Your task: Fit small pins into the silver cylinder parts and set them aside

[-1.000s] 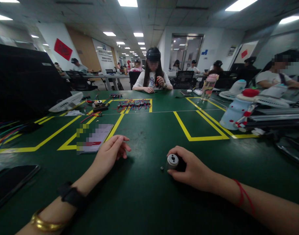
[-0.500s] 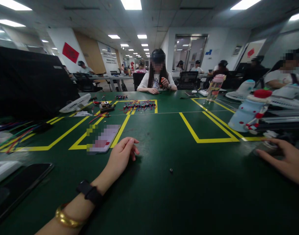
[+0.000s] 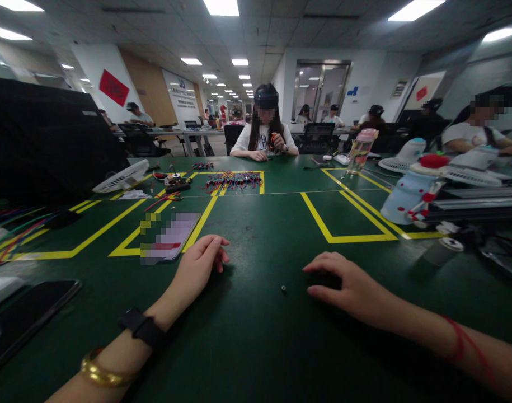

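My left hand (image 3: 199, 267) rests on the green table (image 3: 256, 336), fingers loosely curled and holding nothing. My right hand (image 3: 348, 282) lies open on the table, fingers pointing left, empty. A tiny black ring-shaped part (image 3: 283, 289) sits on the table just left of my right fingertips, not touching them. A small grey cylindrical part (image 3: 442, 249) lies on its side far to the right, away from both hands.
A phone with a blurred screen (image 3: 167, 238) lies beyond my left hand. A dark phone (image 3: 24, 313) sits at the left edge. Coloured wires (image 3: 233, 180), a small fan (image 3: 119, 178), a blue bottle (image 3: 407, 196) and metal rails (image 3: 474, 204) stand farther off. A person sits across the table.
My right hand carried the grey cylinder off to the right, left it there, and has come back empty beside the tiny black part. My left hand has barely moved.
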Motion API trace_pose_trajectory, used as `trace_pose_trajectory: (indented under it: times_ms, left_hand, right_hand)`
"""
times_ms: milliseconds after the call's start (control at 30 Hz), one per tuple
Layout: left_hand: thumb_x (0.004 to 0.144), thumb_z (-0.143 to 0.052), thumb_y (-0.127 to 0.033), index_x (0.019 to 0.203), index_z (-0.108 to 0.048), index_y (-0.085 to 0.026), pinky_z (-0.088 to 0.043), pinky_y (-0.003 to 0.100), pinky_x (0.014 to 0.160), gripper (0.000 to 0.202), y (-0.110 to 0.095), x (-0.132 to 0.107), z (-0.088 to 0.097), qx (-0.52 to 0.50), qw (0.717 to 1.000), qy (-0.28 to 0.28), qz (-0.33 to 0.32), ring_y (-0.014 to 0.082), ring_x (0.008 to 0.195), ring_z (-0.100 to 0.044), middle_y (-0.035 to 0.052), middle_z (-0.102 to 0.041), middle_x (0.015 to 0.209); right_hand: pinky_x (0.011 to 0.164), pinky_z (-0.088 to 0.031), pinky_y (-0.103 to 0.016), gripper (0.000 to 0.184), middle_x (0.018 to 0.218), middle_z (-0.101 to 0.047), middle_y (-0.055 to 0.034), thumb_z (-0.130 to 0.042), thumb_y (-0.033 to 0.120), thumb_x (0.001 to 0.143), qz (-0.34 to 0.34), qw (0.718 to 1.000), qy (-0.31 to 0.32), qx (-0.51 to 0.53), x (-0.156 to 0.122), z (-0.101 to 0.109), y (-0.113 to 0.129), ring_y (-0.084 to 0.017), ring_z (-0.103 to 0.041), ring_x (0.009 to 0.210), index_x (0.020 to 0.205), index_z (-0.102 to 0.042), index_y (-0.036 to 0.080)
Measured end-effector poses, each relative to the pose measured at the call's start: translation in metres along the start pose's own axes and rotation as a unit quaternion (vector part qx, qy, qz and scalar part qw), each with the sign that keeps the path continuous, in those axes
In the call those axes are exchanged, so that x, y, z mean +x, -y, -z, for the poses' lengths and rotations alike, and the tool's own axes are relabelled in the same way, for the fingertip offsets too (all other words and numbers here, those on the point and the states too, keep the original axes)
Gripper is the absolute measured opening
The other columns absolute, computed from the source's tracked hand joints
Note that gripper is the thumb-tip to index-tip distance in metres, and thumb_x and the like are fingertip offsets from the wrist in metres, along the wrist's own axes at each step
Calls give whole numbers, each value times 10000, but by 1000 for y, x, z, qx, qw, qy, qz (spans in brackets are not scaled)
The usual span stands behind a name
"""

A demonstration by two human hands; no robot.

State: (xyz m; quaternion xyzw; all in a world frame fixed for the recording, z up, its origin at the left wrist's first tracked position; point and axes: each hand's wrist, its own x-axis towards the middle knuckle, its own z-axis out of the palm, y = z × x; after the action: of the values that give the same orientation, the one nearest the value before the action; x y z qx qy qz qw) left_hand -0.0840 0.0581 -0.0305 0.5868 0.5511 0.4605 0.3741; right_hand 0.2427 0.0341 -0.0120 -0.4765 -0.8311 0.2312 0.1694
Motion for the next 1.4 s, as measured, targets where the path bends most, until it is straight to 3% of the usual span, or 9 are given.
trace_pose_trajectory:
  times_ms: [133, 233, 367, 500, 600, 700, 1033, 1267, 1400]
  left_hand:
    - [919, -458, -407, 916, -605, -186, -343, 210, 428, 265, 0, -1, 2, 12, 1000, 4, -8, 119, 499, -561, -15, -621, 636]
    - [924, -450, -409, 921, -606, -188, -353, 212, 433, 271, 1, 0, 4, 11, 1000, 5, -10, 121, 505, -562, -13, -621, 643]
    - [925, -443, -401, 920, -607, -189, -348, 213, 428, 268, 2, 2, 3, 7, 1000, 4, -7, 124, 505, -561, -8, -621, 642]
    - [915, -449, -411, 916, -616, -192, -349, 216, 424, 276, 0, 2, 0, 27, 1000, 3, -1, 132, 511, -567, -5, -625, 642]
    - [909, -456, -422, 908, -618, -191, -352, 218, 427, 282, -2, 1, 0, 39, 999, 4, 2, 136, 521, -572, -5, -629, 647]
    - [905, -463, -431, 907, -622, -188, -357, 222, 437, 290, -4, -1, 0, 47, 999, 0, 3, 137, 527, -572, -5, -632, 648]
    - [892, -476, -433, 906, -638, -193, -361, 233, 444, 290, -3, -1, 1, 56, 998, -1, -1, 155, 537, -579, 0, -638, 651]
    - [894, -476, -442, 895, -638, -189, -369, 233, 452, 300, -5, -2, 1, 61, 998, 3, 1, 150, 541, -577, -3, -631, 649]
    - [885, -484, -439, 894, -641, -190, -368, 234, 453, 295, -5, -1, 1, 55, 998, 1, 3, 152, 542, -576, -4, -629, 646]
  right_hand:
    - [873, -415, -359, 319, 1042, -596, -25, -617, 513, 783, 62, 998, 4, -5, 26, -29, 29, -170, -506, 975, 1006, -684, 295]
    - [830, -416, -319, 245, 968, -606, -24, -541, 455, 853, 68, 998, -10, -1, 21, -18, 26, -146, -520, 911, 904, -680, 259]
    - [759, -428, -292, 312, 957, -616, -49, -504, 496, 849, -31, 984, -166, -48, -12, 38, -15, -151, -551, 852, 914, -628, 217]
    - [698, -413, -324, 372, 991, -632, -74, -519, 542, 785, -227, 891, -341, -194, -60, 109, -97, -182, -563, 790, 982, -614, 241]
    - [672, -409, -342, 385, 978, -655, -79, -563, 529, 746, -368, 859, -302, -189, -89, 143, -155, -185, -571, 719, 1022, -622, 267]
    - [709, -428, -349, 405, 986, -672, -68, -609, 535, 704, -416, 867, -246, -121, -102, 154, -183, -200, -601, 740, 1013, -648, 277]
    - [712, -428, -374, 468, 1026, -681, -107, -653, 572, 655, -361, 896, -237, -105, -105, 154, -175, -239, -632, 777, 995, -717, 256]
    - [642, -414, -397, 598, 922, -686, -147, -600, 704, 645, -459, 836, -267, -140, -104, 154, -173, -240, -592, 675, 989, -734, 233]
    - [762, -421, -410, 486, 1128, -655, -119, -637, 588, 678, -396, 879, -237, -122, -108, 158, -184, -264, -618, 863, 1036, -734, 274]
